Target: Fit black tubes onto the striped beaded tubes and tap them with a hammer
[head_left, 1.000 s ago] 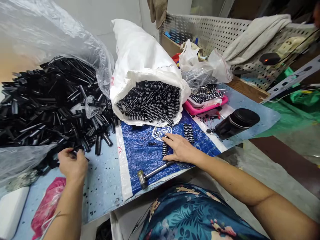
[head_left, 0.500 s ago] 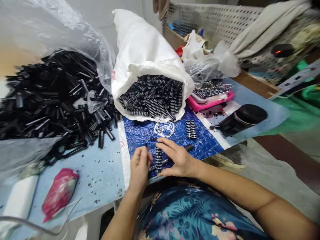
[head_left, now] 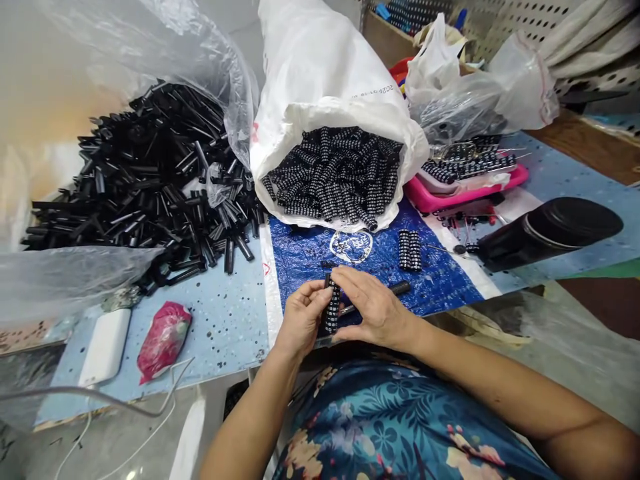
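Both hands meet over the blue woven sheet (head_left: 440, 283) near the table's front edge. My left hand (head_left: 303, 317) and my right hand (head_left: 373, 307) together hold a black cylinder with white dots (head_left: 331, 308), standing nearly upright between the fingers. A thin black stick pokes out at its top. Under my right hand lies a small hammer (head_left: 395, 290). Two more dotted cylinders (head_left: 409, 250) lie side by side on the sheet. A white sack (head_left: 320, 87) full of such cylinders (head_left: 335, 173) gapes just behind.
A big heap of black sticks (head_left: 145, 173) spills from a clear plastic bag (head_left: 165, 47) at left. A pink tray (head_left: 465, 190) with parts and a black flask (head_left: 545, 230) lie at right. A pink pouch (head_left: 163, 340) and a white charger (head_left: 105, 347) sit front left.
My left hand left the black stick heap, came across to the blue sheet and joined my right hand on the dotted cylinder, now lifted upright. The view shifted closer and lower.
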A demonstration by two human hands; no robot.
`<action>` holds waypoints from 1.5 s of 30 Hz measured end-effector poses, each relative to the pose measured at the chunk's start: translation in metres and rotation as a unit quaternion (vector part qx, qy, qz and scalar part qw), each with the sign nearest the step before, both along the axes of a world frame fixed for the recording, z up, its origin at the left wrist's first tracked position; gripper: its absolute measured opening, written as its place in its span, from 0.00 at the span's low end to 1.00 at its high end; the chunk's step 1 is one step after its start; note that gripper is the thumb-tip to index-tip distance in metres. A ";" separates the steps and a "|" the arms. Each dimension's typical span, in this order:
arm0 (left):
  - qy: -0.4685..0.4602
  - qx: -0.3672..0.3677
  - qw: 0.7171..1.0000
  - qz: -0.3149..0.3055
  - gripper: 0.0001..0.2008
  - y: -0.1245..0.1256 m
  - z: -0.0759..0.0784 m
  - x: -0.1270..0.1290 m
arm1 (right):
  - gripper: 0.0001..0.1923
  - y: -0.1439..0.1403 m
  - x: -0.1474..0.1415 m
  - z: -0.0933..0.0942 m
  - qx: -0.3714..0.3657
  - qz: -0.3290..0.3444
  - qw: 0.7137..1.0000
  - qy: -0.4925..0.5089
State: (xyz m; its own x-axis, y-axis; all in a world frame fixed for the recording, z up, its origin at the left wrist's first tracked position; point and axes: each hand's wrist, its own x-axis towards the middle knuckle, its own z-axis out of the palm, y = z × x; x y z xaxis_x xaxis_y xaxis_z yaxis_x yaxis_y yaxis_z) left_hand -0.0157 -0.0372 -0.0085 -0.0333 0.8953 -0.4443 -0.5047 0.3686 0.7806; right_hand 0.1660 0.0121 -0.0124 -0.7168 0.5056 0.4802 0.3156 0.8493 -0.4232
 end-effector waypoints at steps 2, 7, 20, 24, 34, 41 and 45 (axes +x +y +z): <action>0.127 0.063 0.989 0.034 0.19 0.001 -0.009 -0.015 | 0.46 -0.001 0.006 -0.004 -0.007 -0.003 0.999 -0.049; 0.482 0.075 0.871 -0.055 0.10 0.003 -0.025 -0.075 | 0.08 -0.004 0.024 -0.009 -0.003 -0.001 0.989 -0.149; 0.480 0.001 0.856 -0.192 0.17 0.014 -0.031 -0.099 | 0.09 0.007 -0.018 -0.001 0.040 -0.028 0.997 -0.053; 0.462 -0.006 0.855 -0.235 0.19 0.025 -0.031 -0.100 | 0.10 -0.008 -0.025 0.000 0.033 0.072 0.997 -0.026; 0.353 -0.033 0.792 -0.496 0.17 -0.028 0.030 -0.161 | 0.11 -0.006 0.017 -0.015 0.016 0.067 0.994 -0.089; 0.524 -0.058 0.845 -0.084 0.26 -0.014 0.006 -0.208 | 0.10 -0.002 0.016 -0.024 -0.010 0.047 0.990 -0.131; 0.718 -0.143 0.680 0.040 0.25 0.048 -0.035 -0.211 | 0.13 0.007 0.025 -0.012 -0.002 0.042 0.991 -0.128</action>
